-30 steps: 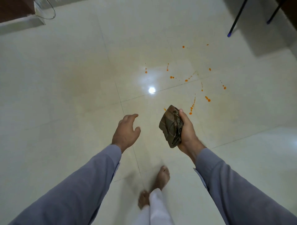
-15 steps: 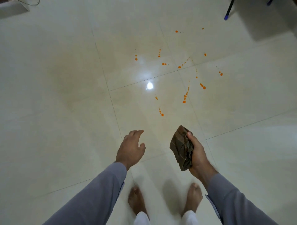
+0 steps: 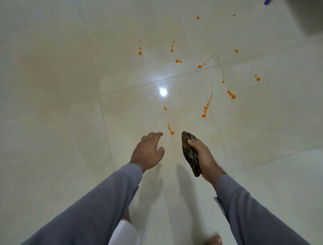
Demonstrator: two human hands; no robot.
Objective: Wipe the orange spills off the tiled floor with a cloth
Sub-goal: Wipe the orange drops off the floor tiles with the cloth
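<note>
Orange spills (image 3: 204, 115) lie scattered as drops and thin streaks over the glossy cream tiled floor (image 3: 61, 122), ahead and to the right. The nearest drop (image 3: 172, 132) sits just beyond and between my hands. My right hand (image 3: 203, 157) grips a bunched dark brown cloth (image 3: 189, 153), held above the floor. My left hand (image 3: 148, 152) hangs beside it with fingers apart and nothing in it. Both arms wear grey sleeves.
A bright lamp reflection (image 3: 163, 92) glares on the tile among the spills. A blue-tipped leg (image 3: 266, 2) shows at the top right edge under a dark shadow. My bare foot (image 3: 213, 240) and white trouser leg (image 3: 124, 232) are at the bottom.
I have stepped closer and the view has tilted down: the spills now sit nearer my hands. The cloth stays gripped in my right hand; the left stays spread.
</note>
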